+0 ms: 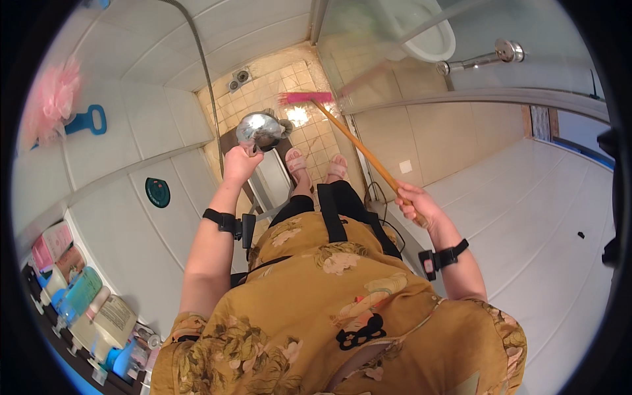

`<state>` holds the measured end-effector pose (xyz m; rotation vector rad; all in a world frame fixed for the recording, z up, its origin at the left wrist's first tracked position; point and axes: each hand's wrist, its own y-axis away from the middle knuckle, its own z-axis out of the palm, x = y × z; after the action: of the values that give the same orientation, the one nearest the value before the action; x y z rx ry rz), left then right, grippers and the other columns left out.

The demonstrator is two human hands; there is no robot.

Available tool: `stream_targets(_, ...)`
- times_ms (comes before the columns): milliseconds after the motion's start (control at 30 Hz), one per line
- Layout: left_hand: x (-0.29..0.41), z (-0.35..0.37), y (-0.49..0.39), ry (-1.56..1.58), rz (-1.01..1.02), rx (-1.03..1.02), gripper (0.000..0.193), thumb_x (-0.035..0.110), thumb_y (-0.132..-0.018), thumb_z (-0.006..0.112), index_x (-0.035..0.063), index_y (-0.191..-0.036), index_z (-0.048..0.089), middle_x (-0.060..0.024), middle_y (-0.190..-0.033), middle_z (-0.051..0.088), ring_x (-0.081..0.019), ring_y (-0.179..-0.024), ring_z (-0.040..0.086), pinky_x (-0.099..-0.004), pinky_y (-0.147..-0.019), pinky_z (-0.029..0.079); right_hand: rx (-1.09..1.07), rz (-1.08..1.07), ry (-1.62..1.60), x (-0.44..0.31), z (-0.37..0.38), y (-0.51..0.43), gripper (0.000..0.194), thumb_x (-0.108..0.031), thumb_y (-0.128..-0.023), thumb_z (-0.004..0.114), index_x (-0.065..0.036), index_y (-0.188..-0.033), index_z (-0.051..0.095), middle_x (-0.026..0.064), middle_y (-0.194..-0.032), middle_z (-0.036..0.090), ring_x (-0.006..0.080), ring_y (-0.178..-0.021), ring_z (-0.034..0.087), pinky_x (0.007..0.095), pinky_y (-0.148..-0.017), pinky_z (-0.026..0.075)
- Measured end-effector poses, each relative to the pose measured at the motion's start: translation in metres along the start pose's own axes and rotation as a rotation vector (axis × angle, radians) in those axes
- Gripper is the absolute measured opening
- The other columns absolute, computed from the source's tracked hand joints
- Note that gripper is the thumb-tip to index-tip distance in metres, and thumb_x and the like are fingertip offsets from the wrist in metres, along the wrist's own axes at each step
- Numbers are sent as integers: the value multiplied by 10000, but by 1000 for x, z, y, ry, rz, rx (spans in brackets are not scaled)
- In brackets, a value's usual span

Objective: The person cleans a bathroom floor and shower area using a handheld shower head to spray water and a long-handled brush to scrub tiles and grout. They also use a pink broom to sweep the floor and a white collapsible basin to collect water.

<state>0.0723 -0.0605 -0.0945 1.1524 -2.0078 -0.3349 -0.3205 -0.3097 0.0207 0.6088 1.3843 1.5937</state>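
My left hand (241, 165) is closed around the handle of a chrome shower head (258, 131), held in front of me at the left. My right hand (416, 203) grips the end of a wooden broom handle (365, 152), which slants away to the left. At its far end a pink broom head (308, 97) rests on the wet beige tiled floor (316, 131), beside the glass partition. Whether water is coming from the shower head cannot be told.
A metal shower hose (201, 54) hangs at the left. Ahead lies a floor drain (241, 76). Beneath the shower head stands a low stool or bench (274, 177), partly hidden. Bottles (81, 294) crowd a rack at lower left. Behind the glass, a toilet (428, 34) shows near a chrome door handle (479, 60).
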Motion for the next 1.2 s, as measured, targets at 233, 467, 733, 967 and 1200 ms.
stream_targets(233, -1, -8, -6, -79, 44, -38, 364, 340, -722, 717, 3, -819, 618, -219, -694, 602, -368, -691, 612, -408, -639, 493, 47, 106, -362, 67, -7, 35, 482, -169, -992, 484, -181, -1445, 321, 47, -781, 492, 53, -481, 343, 169, -379, 291)
stream_targets(467, 6, -7, 4, -63, 29, -22, 377, 325, -714, 728, -11, -728, 559, -200, -658, 588, -346, -645, 597, -400, -628, 488, 25, 219, -440, 46, -3, -61, 135, -217, -990, 481, -113, -1064, 438, 25, -732, 491, 46, -453, 377, 175, -356, 317)
stream_targets(733, 9, -4, 14, -31, 15, -9, 343, 300, -702, 744, -7, -794, 622, -195, -701, 611, -330, -655, 607, -373, -653, 500, -87, 348, -565, 13, 33, -65, 192, -252, -987, 494, -99, -912, 406, 4, -665, 467, 49, -418, 382, 179, -352, 359)
stream_targets(967, 2, -6, 18, -14, -48, 12, 424, 285, -704, 737, 35, -1043, 679, -212, -787, 650, -343, -778, 657, -372, -716, 518, -109, 267, -519, -19, 56, -96, 180, -236, -988, 485, -92, -911, 409, -9, -639, 460, 54, -409, 378, 180, -344, 334)
stream_targets(1200, 0, -8, 21, 7, -79, 7, 457, 284, -699, 733, 33, -1077, 674, -215, -830, 665, -347, -828, 662, -375, -763, 526, -92, -15, -59, -78, 102, -168, 57, -200, -997, 458, -146, -987, 443, -2, -660, 459, 41, -427, 381, 168, -343, 328)
